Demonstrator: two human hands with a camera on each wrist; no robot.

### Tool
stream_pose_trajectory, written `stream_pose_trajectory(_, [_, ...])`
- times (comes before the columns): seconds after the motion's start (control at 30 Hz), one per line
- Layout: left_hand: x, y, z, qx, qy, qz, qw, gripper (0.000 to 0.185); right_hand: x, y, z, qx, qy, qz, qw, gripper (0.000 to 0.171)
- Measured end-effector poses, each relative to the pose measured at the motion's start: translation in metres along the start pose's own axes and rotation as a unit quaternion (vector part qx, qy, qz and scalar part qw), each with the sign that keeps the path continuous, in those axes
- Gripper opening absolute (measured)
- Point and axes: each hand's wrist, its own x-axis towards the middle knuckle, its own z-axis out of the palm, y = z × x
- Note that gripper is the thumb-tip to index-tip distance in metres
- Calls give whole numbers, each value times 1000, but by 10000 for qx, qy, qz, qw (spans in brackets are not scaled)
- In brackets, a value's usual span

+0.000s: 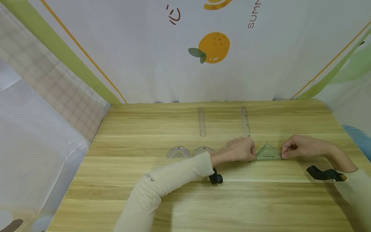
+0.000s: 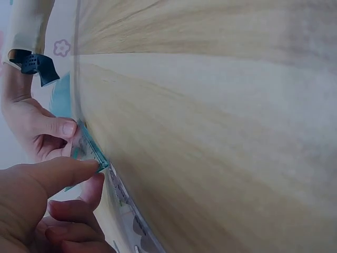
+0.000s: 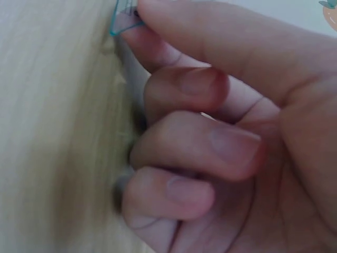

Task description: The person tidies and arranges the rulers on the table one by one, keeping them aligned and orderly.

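A green-tinted clear set square point(image 1: 268, 153) spans the gap between my two hands, its peak pointing to the far side of the table. My left hand point(image 1: 239, 149) pinches its left corner, and my right hand point(image 1: 304, 147) pinches the right corner between thumb and index finger. In the right wrist view only one corner of the set square point(image 3: 126, 18) shows; the other fingers are curled below it. A clear marked piece point(image 2: 129, 203) lies by the left fingers in the left wrist view, partly hidden. Two clear protractors point(image 1: 178, 152) lie left of my left hand, one partly covered by that arm.
Two clear rulers stand lengthwise farther back on the wooden table point(image 1: 139, 190): one on the left point(image 1: 202, 122), one on the right point(image 1: 245, 121), just beyond my left hand. A printed white curtain point(image 1: 145, 64) hangs behind the table's far edge.
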Motion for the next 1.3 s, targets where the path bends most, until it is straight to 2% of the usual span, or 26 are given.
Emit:
stream_pose_trajectory(0.63, [0,3,2,246,80,-72,9996,23,2,5,1,-93,136,-20,9999,16])
stream_pose_trajectory(1.3, [1,5,1,272,58,-132,9995,22,1,4,1,-190,205,56,9996,18])
